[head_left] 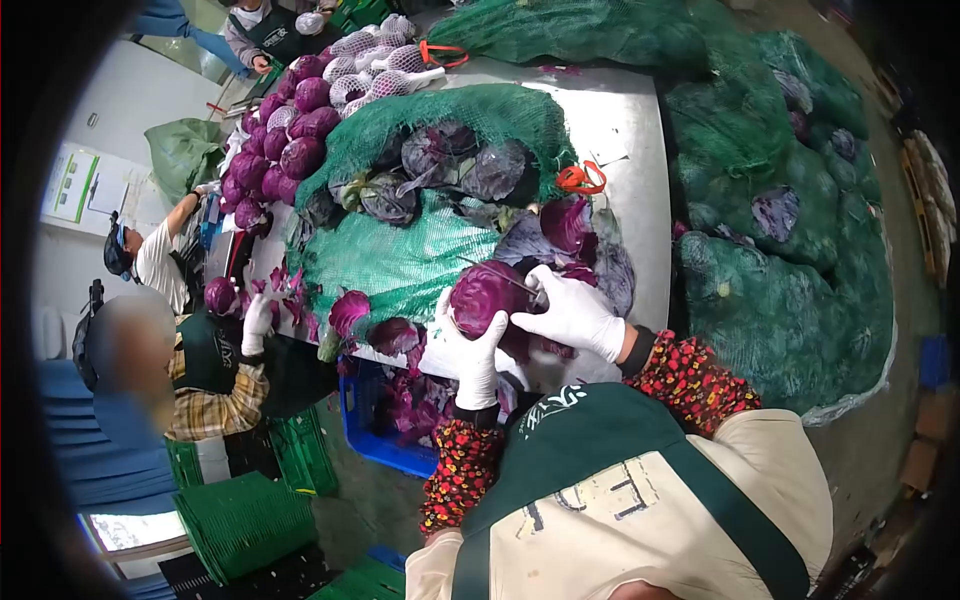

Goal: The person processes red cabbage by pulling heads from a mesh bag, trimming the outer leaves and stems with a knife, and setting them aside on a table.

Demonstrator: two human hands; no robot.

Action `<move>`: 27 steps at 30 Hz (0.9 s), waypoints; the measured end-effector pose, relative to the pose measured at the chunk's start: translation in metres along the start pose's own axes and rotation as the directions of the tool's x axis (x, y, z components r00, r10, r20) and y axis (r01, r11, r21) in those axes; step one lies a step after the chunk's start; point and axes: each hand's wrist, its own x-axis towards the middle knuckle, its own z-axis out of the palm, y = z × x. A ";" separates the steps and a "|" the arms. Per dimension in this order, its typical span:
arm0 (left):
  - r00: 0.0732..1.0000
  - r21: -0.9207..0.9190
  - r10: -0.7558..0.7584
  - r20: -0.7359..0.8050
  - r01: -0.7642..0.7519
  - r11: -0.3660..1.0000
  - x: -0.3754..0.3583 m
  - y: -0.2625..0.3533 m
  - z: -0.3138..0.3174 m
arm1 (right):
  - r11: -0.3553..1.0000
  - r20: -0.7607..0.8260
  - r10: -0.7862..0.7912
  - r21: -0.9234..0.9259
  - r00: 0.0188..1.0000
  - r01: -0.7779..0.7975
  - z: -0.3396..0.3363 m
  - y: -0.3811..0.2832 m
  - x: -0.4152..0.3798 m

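Observation:
A purple cabbage (490, 298) rests against the palm and spread fingers of my white-gloved left hand (470, 345), at the table's near edge. My right hand (575, 315), also gloved in white, is closed round a knife, whose thin dark blade (497, 274) lies across the top of the cabbage. Loose outer leaves (566, 224) are just beyond my right hand. Behind the cabbage, an open green mesh sack (400, 250) holds several darker, untrimmed cabbages (490, 170).
Trimmed cabbages (303, 157) are heaped at the table's far left, beside net-wrapped ones (350, 88). A blue crate (390, 455) of leaves stands below the edge. Full green sacks (770, 300) lie at right. A co-worker's gloved hand (258, 320) is at left.

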 end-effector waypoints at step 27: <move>0.909 -0.436 -0.210 0.359 0.362 0.824 0.007 -0.028 -0.031 | 0.922 -0.045 -0.332 0.196 0.942 0.334 -0.025 0.000 0.008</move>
